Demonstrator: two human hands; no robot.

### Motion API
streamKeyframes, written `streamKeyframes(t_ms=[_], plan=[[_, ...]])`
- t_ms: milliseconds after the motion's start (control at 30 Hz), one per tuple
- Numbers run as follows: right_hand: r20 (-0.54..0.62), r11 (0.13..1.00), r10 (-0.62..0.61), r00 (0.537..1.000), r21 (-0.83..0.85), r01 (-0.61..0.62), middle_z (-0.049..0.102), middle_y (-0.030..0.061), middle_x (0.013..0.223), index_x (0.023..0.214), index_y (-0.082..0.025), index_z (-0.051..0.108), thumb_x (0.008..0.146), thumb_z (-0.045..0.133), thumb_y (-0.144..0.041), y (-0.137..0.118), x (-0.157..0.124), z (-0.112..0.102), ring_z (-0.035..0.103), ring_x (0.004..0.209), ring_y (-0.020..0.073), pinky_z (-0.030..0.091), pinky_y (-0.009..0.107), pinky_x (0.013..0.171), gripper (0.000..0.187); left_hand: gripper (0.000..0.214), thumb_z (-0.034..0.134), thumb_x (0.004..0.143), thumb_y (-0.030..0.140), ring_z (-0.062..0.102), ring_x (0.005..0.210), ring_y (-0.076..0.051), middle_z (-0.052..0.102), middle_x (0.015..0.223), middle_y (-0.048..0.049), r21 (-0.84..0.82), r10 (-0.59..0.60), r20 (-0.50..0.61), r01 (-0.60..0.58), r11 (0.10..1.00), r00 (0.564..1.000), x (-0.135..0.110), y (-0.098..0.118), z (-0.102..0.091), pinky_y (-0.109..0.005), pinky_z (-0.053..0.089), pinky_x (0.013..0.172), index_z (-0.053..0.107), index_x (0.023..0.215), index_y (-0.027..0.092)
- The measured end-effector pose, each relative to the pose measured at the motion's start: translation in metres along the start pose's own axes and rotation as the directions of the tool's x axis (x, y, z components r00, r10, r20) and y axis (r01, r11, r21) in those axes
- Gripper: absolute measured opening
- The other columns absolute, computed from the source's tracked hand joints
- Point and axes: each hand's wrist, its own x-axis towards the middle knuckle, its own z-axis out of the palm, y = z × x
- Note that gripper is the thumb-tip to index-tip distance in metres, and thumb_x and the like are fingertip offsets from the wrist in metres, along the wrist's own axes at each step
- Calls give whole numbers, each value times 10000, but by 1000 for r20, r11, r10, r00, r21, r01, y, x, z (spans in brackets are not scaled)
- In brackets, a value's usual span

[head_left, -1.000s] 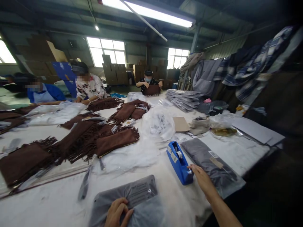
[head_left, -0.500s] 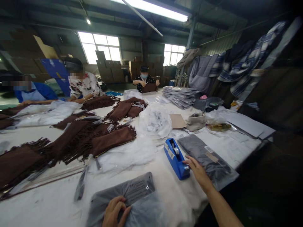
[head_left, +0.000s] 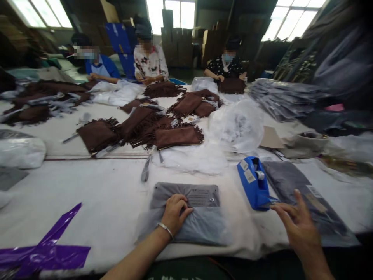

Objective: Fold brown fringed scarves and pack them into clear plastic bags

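Left hand (head_left: pixel 175 213) flat and palm-down, fingers together, pressing a folded grey garment in a clear plastic bag (head_left: pixel 201 227), not gripping. Right hand (head_left: pixel 297 229) open, fingers spread, blue plastic tape dispenser (head_left: pixel 253 183) just left of it.

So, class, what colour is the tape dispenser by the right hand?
Blue, clearest in the head view: the tape dispenser beside the right hand.

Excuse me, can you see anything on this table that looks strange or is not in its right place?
Yes: shiny purple plastic strips lie crossed on the white-covered table at the near left. They look odd because their color and shine differ from the gray and brown goods.
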Motion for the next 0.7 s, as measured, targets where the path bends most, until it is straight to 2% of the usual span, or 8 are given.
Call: streamKeyframes(t_ms=[67,133,233,300,367,467,567,700], plan=[[370,973,-209,905,175,153,645,3,854,1446,-234,151,829,538,-415,-40,-3,17,586,969,209,344,440,1021,750,147,643,814,270,529,970,-217,599,958,-53,-35,-20,-11,19,999,1000,0,1,-1,-385,395,868,557,732,184],[647,917,-400,650,290,275,617,-9,842,1450,-257,110,880,473,-346,-85,-9,46,579,885,170,371,404,993,682,143,650,810,263,525,979,-216,600,960,-51,-50,-26,-19,25,998,999,-1,1,-1,-385,386,875,557,735,184],[817,797,-482,315,261,545,622,4,877,1436,-305,177,848,531,-253,-139,-17,97,546,897,182,382,387,940,689,135,649,813,261,517,986,-213,598,967,-47,-48,-22,-8,21,999,1000,-2,0,0,-393,372,886,556,750,186],[874,706,-426,232,161,690,637,30,864,1435,-281,205,788,616,-234,-157,-15,124,547,893,215,395,393,896,767,140,649,812,258,514,982,-210,597,969,-42,-44,-20,3,20,999,1000,-3,-1,1,-397,366,887,549,746,185],[898,629,-357,257,28,777,650,60,843,1433,-246,226,746,671,-266,-160,-9,140,562,870,244,412,394,849,819,146,650,811,255,510,981,-208,597,972,-40,-38,-20,8,20,999,1000,-3,-2,1,-399,363,889,543,741,184],[858,558,-301,417,-197,806,659,107,853,1422,-222,271,762,652,-284,-151,7,143,581,859,276,427,401,806,765,152,647,814,260,504,987,-206,594,979,-40,-29,-21,4,21,999,1000,-4,-4,0,-402,358,898,538,744,182],[757,640,-347,553,-240,730,654,105,990,1437,-236,209,785,615,-256,-136,15,135,564,979,280,425,421,855,768,165,647,817,274,501,988,-203,589,984,-38,-31,-22,-9,22,999,1000,-5,-5,1,-399,357,901,530,748,181],[718,732,-477,507,6,681,478,55,1356,1421,-291,220,746,658,-324,-117,1,136,328,1306,268,345,447,1026,806,162,631,829,283,504,998,-200,590,988,-34,-10,-15,6,15,1000,1000,-5,-2,3,-398,361,911,532,746,184]])
